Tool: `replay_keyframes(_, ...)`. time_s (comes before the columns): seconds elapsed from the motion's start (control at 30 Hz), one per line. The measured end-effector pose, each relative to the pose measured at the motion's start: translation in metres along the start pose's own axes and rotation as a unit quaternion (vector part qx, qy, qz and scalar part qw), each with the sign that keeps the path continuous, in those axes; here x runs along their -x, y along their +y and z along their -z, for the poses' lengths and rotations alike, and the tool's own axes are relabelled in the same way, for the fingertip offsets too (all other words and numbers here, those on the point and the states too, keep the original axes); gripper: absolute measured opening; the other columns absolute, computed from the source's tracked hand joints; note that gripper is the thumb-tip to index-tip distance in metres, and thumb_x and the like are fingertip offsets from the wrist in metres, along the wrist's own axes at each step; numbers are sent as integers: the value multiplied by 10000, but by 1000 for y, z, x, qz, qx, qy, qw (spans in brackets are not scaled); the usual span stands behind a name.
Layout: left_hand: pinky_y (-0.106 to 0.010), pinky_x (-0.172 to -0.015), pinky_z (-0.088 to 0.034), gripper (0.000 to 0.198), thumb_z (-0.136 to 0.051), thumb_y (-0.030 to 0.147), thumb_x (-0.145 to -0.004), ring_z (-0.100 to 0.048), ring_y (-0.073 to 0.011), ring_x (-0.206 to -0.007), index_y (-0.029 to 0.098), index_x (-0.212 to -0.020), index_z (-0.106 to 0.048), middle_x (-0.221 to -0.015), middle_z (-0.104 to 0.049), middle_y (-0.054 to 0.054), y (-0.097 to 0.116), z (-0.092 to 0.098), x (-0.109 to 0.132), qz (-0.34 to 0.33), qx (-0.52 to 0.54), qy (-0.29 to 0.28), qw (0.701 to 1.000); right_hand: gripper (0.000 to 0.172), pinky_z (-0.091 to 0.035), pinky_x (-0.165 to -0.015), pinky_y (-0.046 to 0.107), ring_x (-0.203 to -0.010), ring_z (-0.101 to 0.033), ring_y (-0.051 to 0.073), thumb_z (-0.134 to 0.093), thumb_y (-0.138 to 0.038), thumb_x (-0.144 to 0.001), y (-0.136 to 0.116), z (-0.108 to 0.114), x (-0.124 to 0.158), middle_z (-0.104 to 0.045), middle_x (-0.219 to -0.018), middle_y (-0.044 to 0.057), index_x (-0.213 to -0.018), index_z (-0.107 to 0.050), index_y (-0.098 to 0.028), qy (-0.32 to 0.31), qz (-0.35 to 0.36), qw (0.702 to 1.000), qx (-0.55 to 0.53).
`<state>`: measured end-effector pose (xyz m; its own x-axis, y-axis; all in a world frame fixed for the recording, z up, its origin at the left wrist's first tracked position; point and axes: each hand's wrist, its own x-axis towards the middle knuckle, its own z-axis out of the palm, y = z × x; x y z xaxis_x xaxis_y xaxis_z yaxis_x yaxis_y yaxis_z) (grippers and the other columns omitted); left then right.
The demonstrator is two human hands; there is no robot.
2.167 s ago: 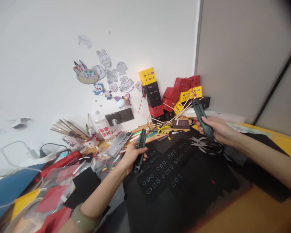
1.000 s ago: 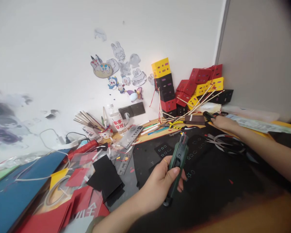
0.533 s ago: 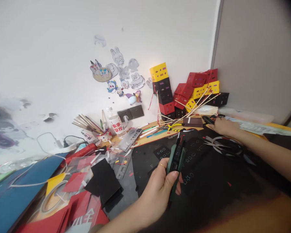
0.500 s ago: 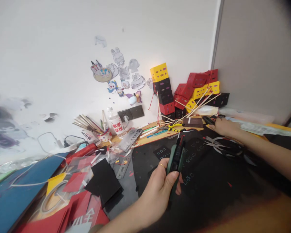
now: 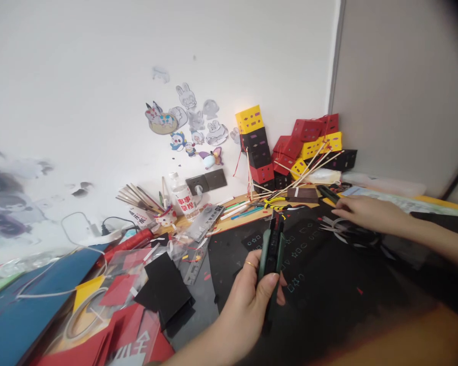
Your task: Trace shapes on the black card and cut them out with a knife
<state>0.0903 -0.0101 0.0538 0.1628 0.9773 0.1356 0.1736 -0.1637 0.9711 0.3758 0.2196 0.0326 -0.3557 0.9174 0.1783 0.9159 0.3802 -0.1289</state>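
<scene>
My left hand (image 5: 252, 290), a ring on one finger, is closed round a green-and-black tool (image 5: 270, 251) that looks like a utility knife. Its narrow tip points away from me over black sheets (image 5: 309, 300) with small stars, squares and circles outlined on them. Farther right, my right hand (image 5: 353, 209) has its fingers closed at the end of a dark green, long-bodied tool (image 5: 327, 194), whose kind I cannot make out. Just below that hand lie scissors (image 5: 330, 224) beside a dark round thing with a pale ring, partly hidden by the forearm.
Stacked yellow, black and red paper boxes (image 5: 256, 147) stand against the wall, with more red boxes (image 5: 309, 129) and thin sticks beside them. Yellow-handled pliers (image 5: 277, 204), a bottle (image 5: 181, 195), rulers (image 5: 204, 223) and black card (image 5: 166, 290) lie or stand leftward.
My right hand has drawn slightly towards me, with its fingers at the dark green tool. My left hand keeps its grip and shifts slightly left. The view has moved a little.
</scene>
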Motion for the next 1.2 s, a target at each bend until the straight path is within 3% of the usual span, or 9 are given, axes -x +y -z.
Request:
replay_keyframes(0.17,-264,-725,-370,255,-391,414,-919,-490,-129,-711,163,-930,-438,-738,-509,-7,0,0,2,0,3,4,1000,372,-457,-706,414,-810,-614,285,-413,-549,-795,10,-9,27,-668,-880,91,-817,-606,-231,-37,17,999,-7)
replay_keyframes(0.37,-264,-730,-372,258,-408,417,-914,-495,-124,-718,164,-961,-431,-755,-518,-6,1,-1,3,-4,8,3,1000,466,-450,-878,446,-992,-581,320,-390,-517,-814,15,-28,52,-632,-1086,175,-1036,-613,-174,0,68,997,45)
replay_keyframes(0.63,-256,-712,-369,269,-431,431,-903,-496,-116,-692,164,-941,-439,-735,-519,1,0,-4,4,-10,22,-1,1000,605,-409,-982,431,-1132,-520,317,-317,-515,-847,13,-32,61,-547,-1255,190,-1215,-542,-90,-3,91,993,76)
replay_keyframes(0.77,-243,-689,-369,284,-451,446,-892,-492,-108,-670,165,-936,-439,-723,-527,3,-1,-3,3,-4,44,-3,999,588,-407,-981,428,-1132,-521,318,-337,-505,-850,17,-33,62,-541,-1262,193,-1225,-543,-102,0,106,992,69)
replay_keyframes(1.0,-206,-585,-399,327,-548,472,-829,-519,-92,-575,165,-899,-461,-685,-565,5,-5,0,1,53,105,-1,993,465,-414,-937,453,-1082,-544,313,-462,-459,-813,15,-13,65,-587,-1190,160,-1129,-606,-150,9,128,992,14)
replay_keyframes(1.1,-201,-550,-411,329,-570,470,-813,-519,-91,-527,166,-872,-459,-631,-563,12,-6,-1,0,99,127,-6,987,431,-435,-894,414,-1026,-575,280,-442,-455,-827,17,3,64,-625,-1124,132,-1088,-620,-162,-1,105,994,-40)
replay_keyframes(1.2,-182,-500,-401,356,-603,462,-789,-502,-67,-490,168,-904,-439,-706,-588,3,-9,-4,-2,132,139,-10,981,379,-452,-832,393,-951,-602,259,-381,-411,-859,20,16,64,-663,-1044,102,-1011,-638,-177,12,52,995,-84)
